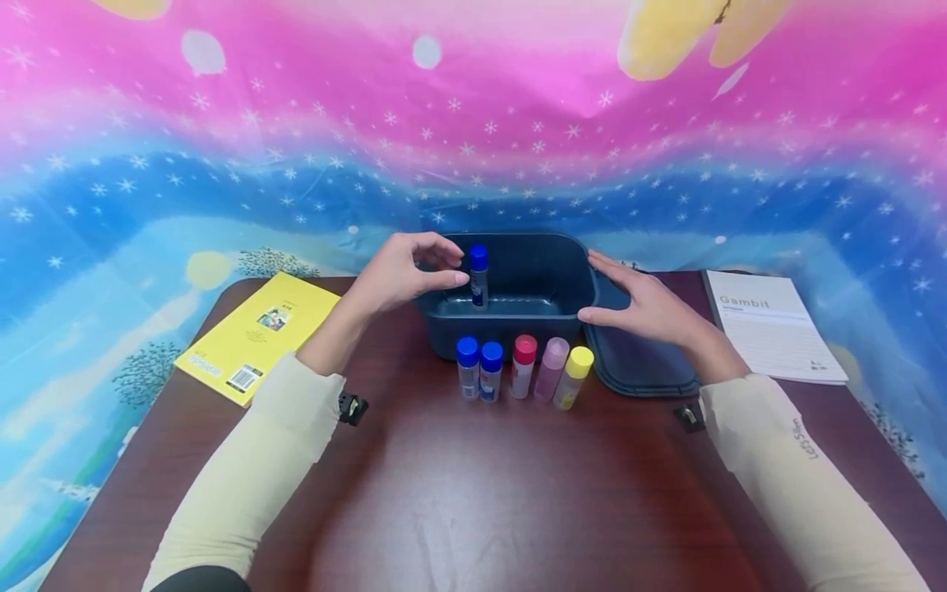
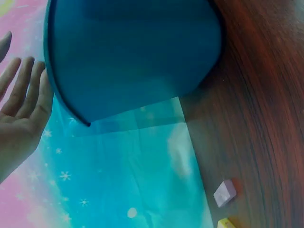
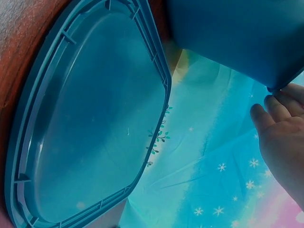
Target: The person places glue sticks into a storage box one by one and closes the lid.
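Dark-blue box (image 1: pixel 506 327) stands between two unclenched hands (image 1: pixel 403 267) (image 1: pixel 649 308).

Your worktop (image 1: pixel 503 485) looked like dark reddish-brown wood, smooth and glossy, with streaked grain visible from your left wrist. The bin (image 1: pixel 528 263) before you appeared to be smooth dark plastic with a soft sheen, and your lid (image 3: pixel 99 118) seemed of similar plastic, shiny and ribbed around its edge. Your row of tubes (image 1: pixel 522 374) had smooth plastic caps, some with see-through bodies. Your sleeves (image 1: pixel 237 469) were matt cloth, your notepad (image 1: pixel 777 329) pale paper, and the printed backdrop (image 1: pixel 473 123) a smooth, faintly creased sheet.
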Motion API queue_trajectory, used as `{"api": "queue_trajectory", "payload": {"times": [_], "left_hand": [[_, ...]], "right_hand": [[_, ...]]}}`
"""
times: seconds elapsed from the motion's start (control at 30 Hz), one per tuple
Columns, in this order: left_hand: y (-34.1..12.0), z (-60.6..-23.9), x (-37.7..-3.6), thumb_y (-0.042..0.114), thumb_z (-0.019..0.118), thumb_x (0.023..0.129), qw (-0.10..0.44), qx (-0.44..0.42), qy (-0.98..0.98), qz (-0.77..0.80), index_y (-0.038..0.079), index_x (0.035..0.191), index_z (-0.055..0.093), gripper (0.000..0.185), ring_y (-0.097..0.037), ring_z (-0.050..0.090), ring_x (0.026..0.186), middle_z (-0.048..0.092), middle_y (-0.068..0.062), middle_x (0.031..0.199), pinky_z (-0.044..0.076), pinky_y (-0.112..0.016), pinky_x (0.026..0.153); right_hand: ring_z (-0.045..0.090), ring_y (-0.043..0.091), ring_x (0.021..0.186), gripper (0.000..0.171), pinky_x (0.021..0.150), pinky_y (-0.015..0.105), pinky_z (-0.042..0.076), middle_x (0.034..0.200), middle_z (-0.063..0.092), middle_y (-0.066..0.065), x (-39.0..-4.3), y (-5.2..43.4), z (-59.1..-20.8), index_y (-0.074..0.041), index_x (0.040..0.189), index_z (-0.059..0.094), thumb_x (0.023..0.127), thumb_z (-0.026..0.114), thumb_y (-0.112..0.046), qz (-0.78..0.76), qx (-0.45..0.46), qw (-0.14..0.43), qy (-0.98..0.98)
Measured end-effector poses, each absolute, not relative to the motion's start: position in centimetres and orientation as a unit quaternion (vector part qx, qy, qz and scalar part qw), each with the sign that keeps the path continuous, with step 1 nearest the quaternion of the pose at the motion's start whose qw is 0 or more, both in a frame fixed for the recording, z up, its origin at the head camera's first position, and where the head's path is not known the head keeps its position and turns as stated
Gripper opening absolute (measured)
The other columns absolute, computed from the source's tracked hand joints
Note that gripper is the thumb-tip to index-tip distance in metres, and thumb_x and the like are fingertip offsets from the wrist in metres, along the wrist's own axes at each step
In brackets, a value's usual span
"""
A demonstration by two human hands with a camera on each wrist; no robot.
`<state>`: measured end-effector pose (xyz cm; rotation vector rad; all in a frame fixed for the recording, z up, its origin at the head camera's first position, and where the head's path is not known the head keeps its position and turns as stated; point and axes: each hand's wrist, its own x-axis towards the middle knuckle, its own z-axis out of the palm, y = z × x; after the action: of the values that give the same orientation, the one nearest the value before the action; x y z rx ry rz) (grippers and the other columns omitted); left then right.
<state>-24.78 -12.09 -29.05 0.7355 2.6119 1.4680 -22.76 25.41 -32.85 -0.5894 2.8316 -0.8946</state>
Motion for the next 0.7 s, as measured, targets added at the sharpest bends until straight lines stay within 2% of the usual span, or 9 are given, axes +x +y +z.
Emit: {"api": "queue_trajectory", "payload": {"times": [0.13,0.37,0.7], "left_hand": [[-12.5,-28.8,-23.7,0.027,0.083,0.087,0.039,0.263,0.844,0.465,0.011,0.115,0.073,0.033,-0.018,0.065,0.096,0.071,-0.002,0.104,0.057,-0.039,0.081],[-13.1,-28.8,-22.2,0.025,0.084,0.086,0.105,0.326,0.823,0.454,0.012,0.123,0.070,0.042,-0.019,0.064,0.107,0.068,-0.003,0.116,0.058,-0.036,0.088],[-13.3,-29.2,-20.9,0.031,0.084,0.085,0.153,0.354,0.828,0.406,0.011,0.122,0.074,0.043,-0.014,0.070,0.106,0.073,-0.001,0.116,0.058,-0.031,0.087]], "right_hand": [[0.016,0.037,0.153,0.089,0.112,0.070,0.025,0.169,0.015,0.002,-22.8,25.4,-32.9,-0.023,0.164,0.020,0.094,0.069,-0.049,-0.295,-0.194,0.056,0.934],[0.015,0.036,0.153,0.089,0.112,0.071,0.024,0.169,0.016,0.001,-22.6,25.5,-32.9,-0.025,0.164,0.020,0.094,0.070,-0.048,-0.300,-0.190,0.052,0.933],[0.016,0.036,0.153,0.089,0.112,0.071,0.023,0.169,0.016,0.002,-22.8,25.3,-32.9,-0.024,0.164,0.020,0.094,0.070,-0.049,-0.293,-0.192,0.050,0.935]]}}
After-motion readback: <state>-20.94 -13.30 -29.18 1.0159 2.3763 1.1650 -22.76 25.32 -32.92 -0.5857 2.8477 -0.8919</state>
